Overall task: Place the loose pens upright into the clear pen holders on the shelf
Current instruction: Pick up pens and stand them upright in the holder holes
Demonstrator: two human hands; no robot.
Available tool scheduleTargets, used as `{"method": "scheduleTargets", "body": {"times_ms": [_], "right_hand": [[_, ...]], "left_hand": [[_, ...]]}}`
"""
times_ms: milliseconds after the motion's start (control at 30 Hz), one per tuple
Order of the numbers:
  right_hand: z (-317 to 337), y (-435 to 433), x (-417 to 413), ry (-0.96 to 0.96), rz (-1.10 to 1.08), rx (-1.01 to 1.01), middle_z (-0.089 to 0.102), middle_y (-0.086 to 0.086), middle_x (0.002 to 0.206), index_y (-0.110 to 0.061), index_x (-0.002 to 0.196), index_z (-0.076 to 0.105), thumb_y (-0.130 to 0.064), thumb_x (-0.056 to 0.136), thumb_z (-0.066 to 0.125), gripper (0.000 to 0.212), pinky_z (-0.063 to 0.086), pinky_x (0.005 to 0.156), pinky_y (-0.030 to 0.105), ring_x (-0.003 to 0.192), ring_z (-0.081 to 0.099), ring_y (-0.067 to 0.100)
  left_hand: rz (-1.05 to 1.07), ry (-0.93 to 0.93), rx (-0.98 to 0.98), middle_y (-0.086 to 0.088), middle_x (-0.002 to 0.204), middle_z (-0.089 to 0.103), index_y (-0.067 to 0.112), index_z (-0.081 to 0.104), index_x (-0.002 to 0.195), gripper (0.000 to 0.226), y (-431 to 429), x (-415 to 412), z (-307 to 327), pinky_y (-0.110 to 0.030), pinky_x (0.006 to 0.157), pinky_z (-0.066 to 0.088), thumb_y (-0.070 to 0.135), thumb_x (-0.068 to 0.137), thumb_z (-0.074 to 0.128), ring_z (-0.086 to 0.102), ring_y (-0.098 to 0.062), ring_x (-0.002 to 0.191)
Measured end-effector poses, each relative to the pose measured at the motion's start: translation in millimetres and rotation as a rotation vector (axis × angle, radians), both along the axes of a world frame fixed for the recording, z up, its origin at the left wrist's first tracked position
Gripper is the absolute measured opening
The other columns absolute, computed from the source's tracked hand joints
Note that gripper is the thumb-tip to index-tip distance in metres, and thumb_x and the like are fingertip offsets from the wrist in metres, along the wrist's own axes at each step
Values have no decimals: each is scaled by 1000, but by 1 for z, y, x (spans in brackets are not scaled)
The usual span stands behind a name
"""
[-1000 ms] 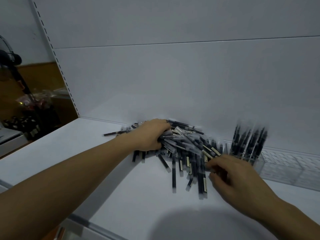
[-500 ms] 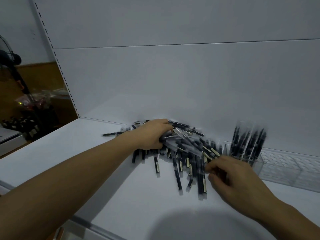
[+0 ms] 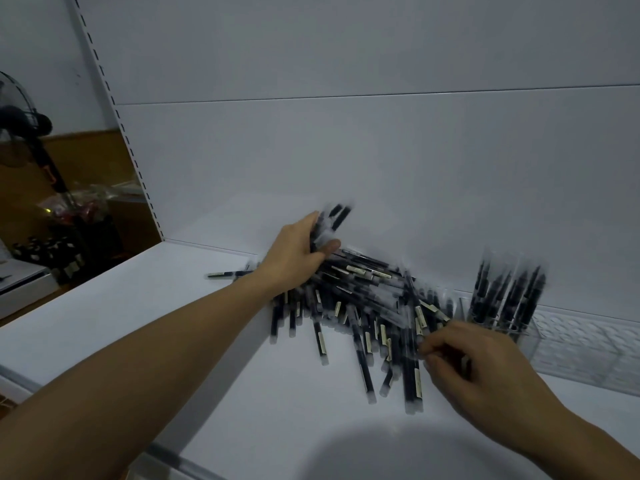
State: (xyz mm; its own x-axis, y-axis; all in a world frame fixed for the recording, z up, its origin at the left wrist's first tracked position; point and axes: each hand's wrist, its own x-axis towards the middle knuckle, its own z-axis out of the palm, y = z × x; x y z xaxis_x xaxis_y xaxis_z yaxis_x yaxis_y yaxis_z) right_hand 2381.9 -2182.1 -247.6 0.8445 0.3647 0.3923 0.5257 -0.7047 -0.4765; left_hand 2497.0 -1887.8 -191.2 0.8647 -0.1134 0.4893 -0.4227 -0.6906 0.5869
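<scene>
Shelf (image 3: 138, 341) carries a loose pile of pens (image 3: 363, 306), likely light, stiff and slick, best gathered mid-barrel, beside a part-filled clear holder (image 3: 519, 337), while the left hand (image 3: 294, 258) grips a raised bunch (image 3: 329, 223) and the right hand (image 3: 485, 372) curls at the pile's edge, grip unclear.

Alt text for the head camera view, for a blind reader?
A left hand grips a bunch of pens above a loose pile on a shelf. The right hand curls at the pile's edge, beside a clear holder of upright pens.
</scene>
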Motion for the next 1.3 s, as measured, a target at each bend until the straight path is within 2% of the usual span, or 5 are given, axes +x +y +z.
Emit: {"method": "scheduleTargets", "body": {"times_ms": [300,733,900,1033,1300], "right_hand": [[5,-1,-1,0,-12,26,65,-23,82,-39,90,73,-17,89,75,23,49,66,15,80,65,5],[11,1,-3,-23,-53,146,70,-20,83,-39,89,72,-12,91,72,27,50,65,14,80,67,5],[23,10,-11,215,20,625,71,1,82,-27,103,68,-15,95,69,14,56,64,25,73,68,21],[26,12,-14,407,104,781,71,12,83,-19,119,61,-30,87,69,34,60,64,39,74,71,34],[23,10,-9,422,56,879,63,8,68,-7,98,70,-2,99,59,12,43,47,21,51,50,13]], "left_hand": [[40,-156,-375,-2,68,57,22,50,79,24,-1,9,45,-47,65,55,32,96,65,58,-22,62],[-178,-100,-976,3,58,43,13,52,81,24,-44,-15,76,-30,50,45,24,100,61,44,-17,49],[-281,-27,-1303,2,61,43,18,55,75,27,-81,-40,78,-25,45,41,22,100,61,42,-11,49],[-288,3,-1461,1,61,43,15,54,79,23,-110,-50,67,-25,45,40,21,101,60,42,-11,49],[-294,69,-1543,3,64,51,16,55,87,13,-132,-55,46,-25,49,46,15,98,63,50,-11,51]]}}
